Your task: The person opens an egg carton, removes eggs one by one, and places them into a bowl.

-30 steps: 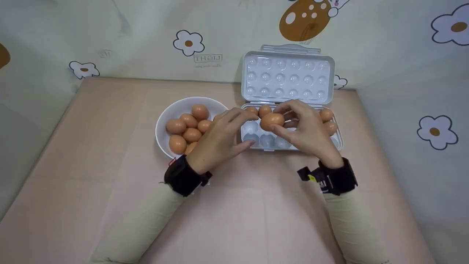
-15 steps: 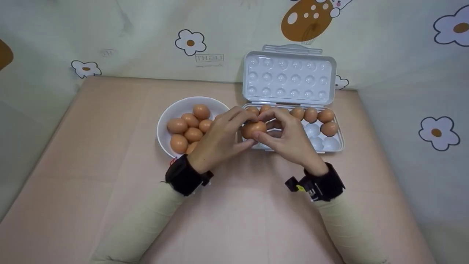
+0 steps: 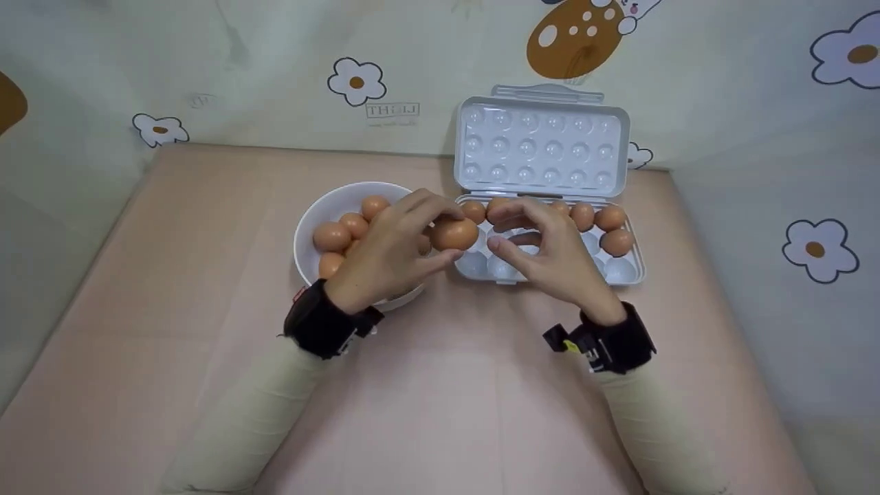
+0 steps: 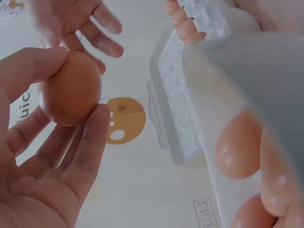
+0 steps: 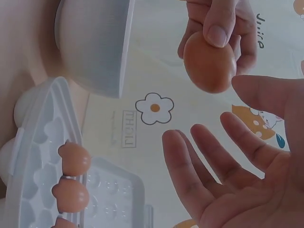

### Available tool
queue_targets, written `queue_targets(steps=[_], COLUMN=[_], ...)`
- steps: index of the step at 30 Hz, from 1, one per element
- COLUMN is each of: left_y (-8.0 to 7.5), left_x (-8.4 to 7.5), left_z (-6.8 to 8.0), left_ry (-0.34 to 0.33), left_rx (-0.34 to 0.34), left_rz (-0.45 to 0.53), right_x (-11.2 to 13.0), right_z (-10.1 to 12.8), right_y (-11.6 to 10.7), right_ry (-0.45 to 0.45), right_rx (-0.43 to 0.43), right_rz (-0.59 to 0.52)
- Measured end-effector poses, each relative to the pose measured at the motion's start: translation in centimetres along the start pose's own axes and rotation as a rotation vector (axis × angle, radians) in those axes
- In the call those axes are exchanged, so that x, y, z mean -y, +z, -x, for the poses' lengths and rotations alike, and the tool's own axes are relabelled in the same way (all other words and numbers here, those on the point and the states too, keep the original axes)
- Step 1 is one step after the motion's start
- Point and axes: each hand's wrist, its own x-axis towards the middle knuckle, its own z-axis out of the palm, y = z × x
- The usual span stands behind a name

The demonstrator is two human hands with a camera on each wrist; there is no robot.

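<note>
A brown egg (image 3: 455, 234) is pinched between the thumb and fingers of my left hand (image 3: 393, 240), beside the bowl's right rim. The left wrist view shows the same egg (image 4: 72, 89) up close, with a small dark speck on its shell. My right hand (image 3: 550, 254) is over the egg carton (image 3: 474, 265), fingers spread and nothing between them. In the right wrist view its thumb tip comes close to the egg (image 5: 209, 61). Several eggs (image 3: 610, 218) sit in the carton's back row, one more egg (image 3: 617, 242) in the middle row at the right.
The white bowl (image 3: 302, 254) left of the carton holds several brown eggs (image 3: 331, 236), partly hidden by my left hand. The carton's lid (image 3: 541, 148) stands raised at the back, near the printed wall cloth (image 3: 261, 82). A pinkish cloth (image 3: 426, 412) covers the table.
My right hand has carried the egg leftward to my left hand and let go, then drawn back slightly right. My left hand now grips the egg and has shifted left toward the bowl.
</note>
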Motion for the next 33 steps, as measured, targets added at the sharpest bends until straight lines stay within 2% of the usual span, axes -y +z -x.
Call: queue_targets(steps=[4,10,13,17,24,29,33], left_y=[-1.2,-2.4,-2.9,-3.1,-3.1,-3.0,-3.0], left_x=[0.1,1.1,1.6,2.3,2.8,2.6,2.5], left_z=[-0.2,-0.9,-1.1,-1.3,-1.4,-1.3,-1.3], left_ry=[-0.044,-0.026,-0.045,-0.083,-0.13,-0.218,-0.252], left_rx=[0.075,0.16,0.225,0.326,0.445,0.528,0.561], left_rz=[-0.018,-0.077,-0.109,-0.16,-0.213,-0.266,-0.293], right_x=[-0.3,-0.7,-0.9,-1.3,-2.0,-2.3,-2.5], right_z=[0.0,-0.1,0.0,0.0,-0.1,-0.1,-0.1], right_y=[-0.7,-1.8,-2.3,-2.7,-3.3,-3.6,-3.7], right_ry=[-0.022,-0.014,0.005,0.027,0.027,0.039,0.042], right_rx=[-0.025,-0.076,-0.104,-0.117,-0.121,-0.12,-0.119], right_rz=[0.038,0.127,0.171,0.192,0.271,0.238,0.222])
